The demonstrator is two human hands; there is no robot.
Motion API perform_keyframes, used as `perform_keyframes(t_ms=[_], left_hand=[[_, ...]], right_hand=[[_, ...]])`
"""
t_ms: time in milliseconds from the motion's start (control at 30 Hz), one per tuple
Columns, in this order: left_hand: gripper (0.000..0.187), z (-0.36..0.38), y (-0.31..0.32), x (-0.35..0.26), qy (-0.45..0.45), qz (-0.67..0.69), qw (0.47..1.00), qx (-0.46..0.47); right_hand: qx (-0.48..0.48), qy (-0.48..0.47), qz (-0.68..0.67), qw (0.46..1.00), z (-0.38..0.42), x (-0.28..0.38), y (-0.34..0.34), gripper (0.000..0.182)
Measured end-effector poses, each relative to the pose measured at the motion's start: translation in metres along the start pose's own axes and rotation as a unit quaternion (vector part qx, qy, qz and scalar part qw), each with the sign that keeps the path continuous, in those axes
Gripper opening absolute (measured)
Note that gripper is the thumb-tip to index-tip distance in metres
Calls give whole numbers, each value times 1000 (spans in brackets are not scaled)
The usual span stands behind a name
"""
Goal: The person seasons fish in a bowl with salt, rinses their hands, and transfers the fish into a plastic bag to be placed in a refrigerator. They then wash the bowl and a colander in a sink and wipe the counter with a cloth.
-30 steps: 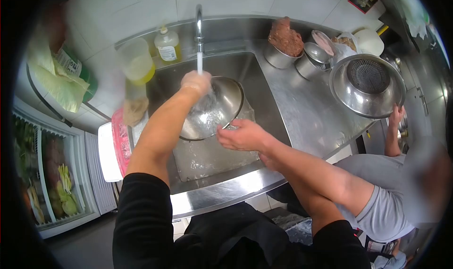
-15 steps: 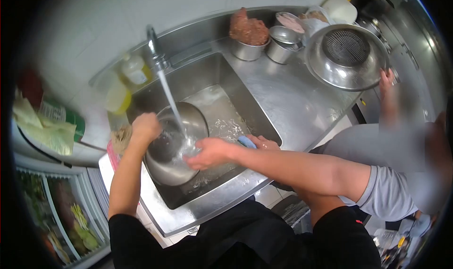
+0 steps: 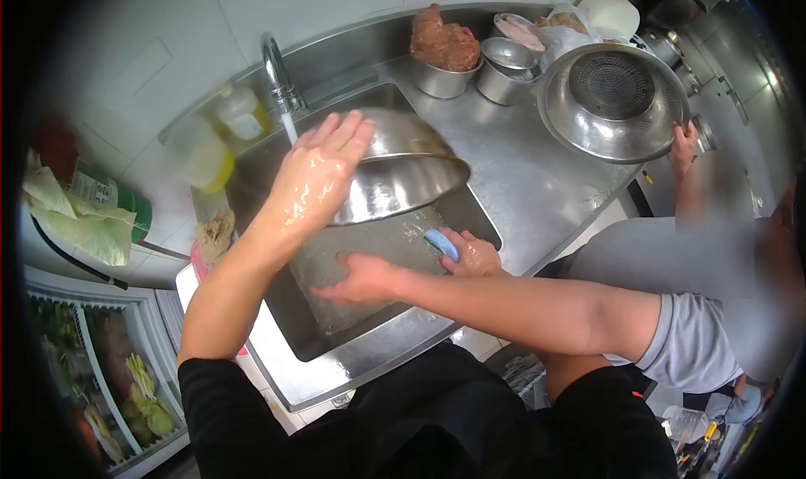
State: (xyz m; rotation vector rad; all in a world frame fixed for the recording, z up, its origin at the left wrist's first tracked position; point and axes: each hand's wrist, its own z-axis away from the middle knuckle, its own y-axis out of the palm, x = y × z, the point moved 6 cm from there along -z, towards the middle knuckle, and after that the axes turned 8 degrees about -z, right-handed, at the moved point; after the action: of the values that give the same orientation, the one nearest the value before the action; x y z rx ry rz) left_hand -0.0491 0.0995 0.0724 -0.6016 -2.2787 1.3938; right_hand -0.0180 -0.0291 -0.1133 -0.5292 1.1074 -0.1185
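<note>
A shiny metal bowl (image 3: 403,189) is lifted and tilted above the sink (image 3: 491,227). My left hand (image 3: 319,168), wet, lies against the bowl's left side with its fingers stretched over it; the thumb is hidden. My right hand (image 3: 475,256) grips a blue sponge (image 3: 442,244) near the sink's right wall. Water runs from the tap (image 3: 281,80) behind my left hand. A co-worker's hand (image 3: 361,277) reaches over my right forearm into the sink, apart from the bowl.
The co-worker's other hand (image 3: 683,141) holds a large metal bowl with a perforated basin (image 3: 613,101). Pots, one heaped with raw meat (image 3: 445,42), stand behind the sink. Yellow liquid bottles (image 3: 243,118) stand left. A steel-wool-like scrubber (image 3: 217,235) lies on the left edge.
The bowl has risen from the sink bottom and tipped over, moving right. My left hand has moved up and right with it. My right hand still holds the sponge.
</note>
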Motion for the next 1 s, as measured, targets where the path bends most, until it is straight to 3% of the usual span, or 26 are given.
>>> perform_keyframes(t_ms=[133, 233, 267, 300, 400, 500, 567, 700, 767, 833, 900, 967, 1000], left_hand=[[56, -18, -19, -16, 43, 11, 998, -34], [60, -27, -27, -25, 57, 21, 997, -53], [59, -30, -32, -28, 58, 25, 996, -58], [59, -33, -36, -29, 58, 29, 996, -64], [46, -37, -36, -25, 55, 46, 995, -65], [47, -40, -44, -22, 43, 40, 994, -89], [46, -45, -58, -17, 27, 46, 991, -124], [54, -60, -87, -6, -8, 70, 981, -181], [57, -67, -90, -10, -19, 87, 978, -189], [58, -75, -86, -16, 10, 90, 972, -217], [62, -87, -73, -21, 53, 103, 963, -242], [61, -98, -62, -19, 35, 112, 959, -257], [57, -101, -49, -13, -22, 149, 955, -256]], right_hand=[[56, 101, -118, 986, 18, 7, 33, 81], [69, 294, -312, 901, 42, 16, 75, 86], [57, 395, -392, 829, 52, 22, 95, 87], [42, 507, -482, 713, 61, 34, 124, 89], [-5, 734, -609, 302, 67, 116, 255, 95], [70, 780, -596, 178, 108, 85, 199, 101], [91, 776, -596, 186, 143, 76, 168, 90], [170, 698, -625, 304, 193, 102, 62, 73], [188, 685, -640, 292, 202, 115, 38, 66], [193, 684, -661, 242, 204, 111, 35, 67], [184, 690, -649, 262, 204, 117, 37, 65], [181, 692, -644, 271, 203, 114, 36, 64], [179, 693, -643, 274, 203, 114, 36, 64]])
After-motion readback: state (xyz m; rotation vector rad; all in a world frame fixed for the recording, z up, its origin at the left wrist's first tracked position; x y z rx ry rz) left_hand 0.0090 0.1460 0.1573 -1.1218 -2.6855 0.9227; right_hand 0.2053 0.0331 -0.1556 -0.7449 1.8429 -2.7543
